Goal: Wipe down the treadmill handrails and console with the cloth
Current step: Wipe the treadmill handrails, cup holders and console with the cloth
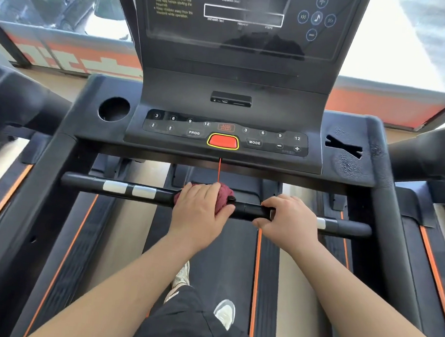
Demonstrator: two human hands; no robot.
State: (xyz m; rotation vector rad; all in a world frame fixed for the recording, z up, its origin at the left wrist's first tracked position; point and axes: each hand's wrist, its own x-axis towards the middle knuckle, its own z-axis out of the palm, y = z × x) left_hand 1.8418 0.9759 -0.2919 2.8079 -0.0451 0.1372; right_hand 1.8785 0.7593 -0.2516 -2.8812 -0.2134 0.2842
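A black crossbar handrail with silver pulse pads runs across the treadmill in front of me. My left hand presses a dark red cloth around the middle of this bar. My right hand grips the bar just to the right, over a silver pad. Beyond the bar lies the console, with numbered keys, a red stop button and a dark screen above. A thin red safety cord hangs from the button down to the cloth.
A round cup holder sits at the console's left, a slotted holder at its right. Black side rails flank the belt. Neighbouring treadmills stand on both sides. A window lies ahead. My shoes stand on the belt.
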